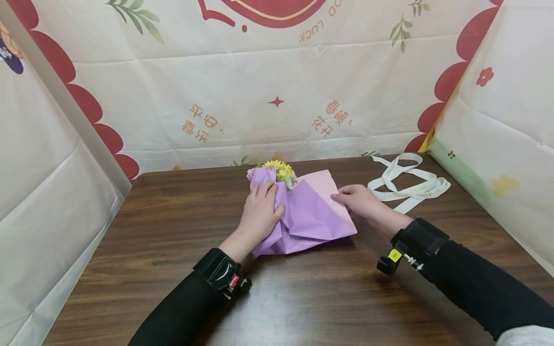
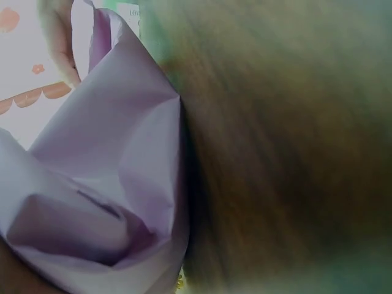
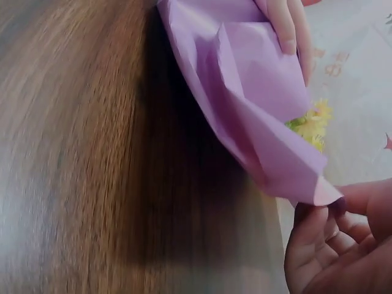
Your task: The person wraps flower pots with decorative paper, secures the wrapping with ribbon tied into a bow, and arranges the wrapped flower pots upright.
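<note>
A small bouquet lies on the table, its yellow flowers (image 1: 280, 170) showing above purple wrapping paper (image 1: 311, 216) with a pale pink inner side. My left hand (image 1: 259, 211) rests on the folded left part of the paper, fingers laid nearly straight over it, as the right wrist view also shows. At the paper's right side, my right hand (image 1: 361, 201) pinches a corner between thumb and fingers; this pinch (image 3: 337, 239) is plain in the right wrist view. The stems are hidden inside the wrap. In the left wrist view the creased paper (image 2: 110, 128) fills much of the picture.
A white printed ribbon (image 1: 409, 185) lies in loose loops at the back right of the brown wooden table (image 1: 182, 230). Patterned cloth (image 1: 259, 77) hangs behind the table, with more cloth on both sides.
</note>
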`<state>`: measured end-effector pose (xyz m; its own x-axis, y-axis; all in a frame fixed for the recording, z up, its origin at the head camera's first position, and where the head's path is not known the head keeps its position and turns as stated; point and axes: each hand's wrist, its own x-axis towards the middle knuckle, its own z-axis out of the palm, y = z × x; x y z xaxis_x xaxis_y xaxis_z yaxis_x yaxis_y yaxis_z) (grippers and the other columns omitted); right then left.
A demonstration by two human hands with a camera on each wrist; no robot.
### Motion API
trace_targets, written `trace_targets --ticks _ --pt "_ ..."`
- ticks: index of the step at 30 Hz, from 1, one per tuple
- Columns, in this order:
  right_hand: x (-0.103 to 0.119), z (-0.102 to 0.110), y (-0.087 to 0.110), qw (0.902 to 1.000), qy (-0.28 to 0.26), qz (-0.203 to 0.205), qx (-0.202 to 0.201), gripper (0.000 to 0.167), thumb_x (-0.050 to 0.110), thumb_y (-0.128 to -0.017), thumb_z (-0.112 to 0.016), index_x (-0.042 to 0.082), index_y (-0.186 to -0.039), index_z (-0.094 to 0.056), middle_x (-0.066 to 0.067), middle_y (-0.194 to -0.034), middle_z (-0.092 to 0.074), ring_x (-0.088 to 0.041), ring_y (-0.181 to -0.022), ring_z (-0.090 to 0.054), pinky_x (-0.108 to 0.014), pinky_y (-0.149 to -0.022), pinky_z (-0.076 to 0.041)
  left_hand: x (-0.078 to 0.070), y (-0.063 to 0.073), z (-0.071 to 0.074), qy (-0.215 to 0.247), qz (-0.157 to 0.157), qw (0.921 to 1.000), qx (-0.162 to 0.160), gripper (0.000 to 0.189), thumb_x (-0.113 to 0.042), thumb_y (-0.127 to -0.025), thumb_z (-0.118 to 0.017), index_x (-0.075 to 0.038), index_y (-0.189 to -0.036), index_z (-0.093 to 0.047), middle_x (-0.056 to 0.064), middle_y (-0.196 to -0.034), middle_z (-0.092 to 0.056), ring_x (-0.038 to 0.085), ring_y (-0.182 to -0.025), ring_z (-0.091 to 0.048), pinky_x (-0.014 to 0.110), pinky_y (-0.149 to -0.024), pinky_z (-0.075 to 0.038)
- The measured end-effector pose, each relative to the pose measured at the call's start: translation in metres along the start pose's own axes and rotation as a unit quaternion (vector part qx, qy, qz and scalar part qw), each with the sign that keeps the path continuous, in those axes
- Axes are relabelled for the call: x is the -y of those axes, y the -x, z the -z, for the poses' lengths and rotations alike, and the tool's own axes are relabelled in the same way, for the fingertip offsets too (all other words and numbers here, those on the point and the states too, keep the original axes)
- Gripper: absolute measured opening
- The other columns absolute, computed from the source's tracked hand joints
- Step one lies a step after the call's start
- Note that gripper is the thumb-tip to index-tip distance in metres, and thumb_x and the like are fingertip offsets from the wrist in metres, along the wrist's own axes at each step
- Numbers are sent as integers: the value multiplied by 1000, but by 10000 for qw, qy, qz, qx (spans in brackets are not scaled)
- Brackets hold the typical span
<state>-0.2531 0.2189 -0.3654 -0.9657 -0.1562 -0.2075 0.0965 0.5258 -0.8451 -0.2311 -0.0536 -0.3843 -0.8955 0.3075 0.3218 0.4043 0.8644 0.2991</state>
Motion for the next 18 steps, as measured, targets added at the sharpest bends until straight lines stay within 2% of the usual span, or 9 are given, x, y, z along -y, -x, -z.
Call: trace_targets --ticks 2,6,9,13,18 --pt "2 -2 0 9999 -128 -6 -42 30 26 -96 -61 -4 -101 -63 2 -70 -55 -9 -63 -54 -25 -56 -49 0 0 1 38 -7 10000 -24 56 -32 -97 -52 0 -143 -45 16 -146 -42 40 -139 -28 54 -113 -23" --pt "4 -4 -2 9976 -662 -160 117 40 26 -95 -61 -7 -118 -58 0 -80 -62 -9 -69 -61 -25 -60 -53 2 0 2 142 -35 9999 -64 55 -30 -98 -52 2 -142 -45 17 -145 -43 37 -139 -30 52 -114 -21" --pt "3 -3 -2 9993 -283 -46 231 45 24 -94 -62 -9 -124 -58 -3 -88 -66 -11 -74 -62 -26 -65 -53 4 0 3 185 -44 9998 -64 55 -29 -98 -52 3 -142 -45 18 -145 -43 33 -139 -31 48 -116 -17" --pt "6 -1 2 9959 797 437 37 34 22 -93 -65 -6 -111 -69 -5 -90 -67 -17 -81 -57 -27 -70 -47 6 -1 3 195 -22 9998 -39 55 -29 -98 -52 3 -142 -44 18 -145 -43 31 -139 -31 46 -117 -15" --pt "18 1 8 9903 1066 867 -215 25 19 -93 -65 -3 -102 -73 -6 -86 -64 -22 -84 -51 -31 -73 -43 5 -2 4 238 -43 9997 -31 55 -28 -99 -50 3 -143 -43 17 -146 -42 29 -140 -30 44 -117 -14"
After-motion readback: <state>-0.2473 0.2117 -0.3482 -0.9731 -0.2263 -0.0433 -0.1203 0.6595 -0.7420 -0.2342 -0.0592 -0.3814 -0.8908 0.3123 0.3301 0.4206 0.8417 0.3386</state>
